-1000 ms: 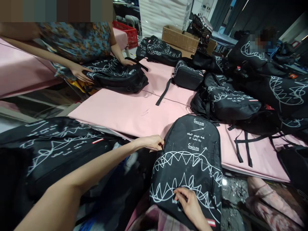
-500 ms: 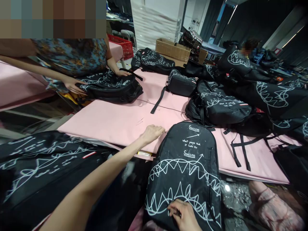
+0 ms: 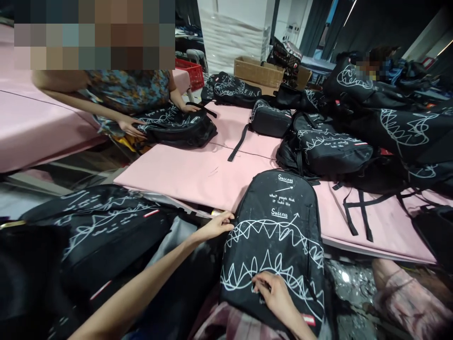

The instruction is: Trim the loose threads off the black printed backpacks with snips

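Observation:
A black backpack [image 3: 279, 222] with white shark-teeth scribbles and the word "Success" lies half on the pink table [image 3: 191, 172], its lower end toward me. My left hand [image 3: 215, 225] pinches the backpack's left side edge with fingers closed. My right hand [image 3: 271, 295] rests on the lower front panel, its fingers curled and pressed on the fabric near a small red label [image 3: 308, 320].
Another black backpack [image 3: 102, 226] lies at my left. Across the table a person in a patterned top presses both hands on a backpack [image 3: 177, 125]. Several more black backpacks [image 3: 329, 144] pile up on the right. A cardboard box [image 3: 258, 72] and red crate [image 3: 191, 72] stand behind.
My left hand slid back down the backpack's left edge toward me and closed on it. My right hand stays low on the front panel.

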Tool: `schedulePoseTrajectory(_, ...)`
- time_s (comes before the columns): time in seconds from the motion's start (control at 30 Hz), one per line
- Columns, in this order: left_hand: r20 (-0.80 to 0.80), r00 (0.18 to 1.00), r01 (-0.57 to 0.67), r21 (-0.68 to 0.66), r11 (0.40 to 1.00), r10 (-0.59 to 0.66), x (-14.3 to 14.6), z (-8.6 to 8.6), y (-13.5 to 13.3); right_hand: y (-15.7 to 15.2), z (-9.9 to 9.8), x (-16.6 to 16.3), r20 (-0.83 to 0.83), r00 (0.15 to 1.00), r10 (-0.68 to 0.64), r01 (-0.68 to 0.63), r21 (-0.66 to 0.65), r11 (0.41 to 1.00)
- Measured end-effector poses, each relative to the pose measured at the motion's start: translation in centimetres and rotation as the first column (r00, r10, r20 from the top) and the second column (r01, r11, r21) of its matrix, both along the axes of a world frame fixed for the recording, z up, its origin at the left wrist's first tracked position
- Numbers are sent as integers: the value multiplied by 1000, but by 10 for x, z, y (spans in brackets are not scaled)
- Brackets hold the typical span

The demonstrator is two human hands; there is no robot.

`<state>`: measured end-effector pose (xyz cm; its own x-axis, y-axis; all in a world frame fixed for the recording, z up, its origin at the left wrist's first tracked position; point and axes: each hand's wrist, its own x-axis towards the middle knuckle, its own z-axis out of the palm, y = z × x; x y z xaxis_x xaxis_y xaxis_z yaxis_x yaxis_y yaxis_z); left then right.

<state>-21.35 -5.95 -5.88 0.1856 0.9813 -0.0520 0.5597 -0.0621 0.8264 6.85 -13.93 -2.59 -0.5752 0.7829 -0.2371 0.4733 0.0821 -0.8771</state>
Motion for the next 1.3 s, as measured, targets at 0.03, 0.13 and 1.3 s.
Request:
schedulePoseTrajectory(0.03,18,1000,-15,-4,1000,15,1,8,-5,0,4,2,-19,1000,-9,9,-20,1000)
schedulePoseTrajectory(0.13,118,991,-71,21,997,68,11,61,-13,-1,22,14,-91,989,-121,113,-81,990)
schedulePoseTrajectory(1.3,-228,924,382,534,754,-307,161,175,-62,40,147,63,-205,964,-169,257,559,788)
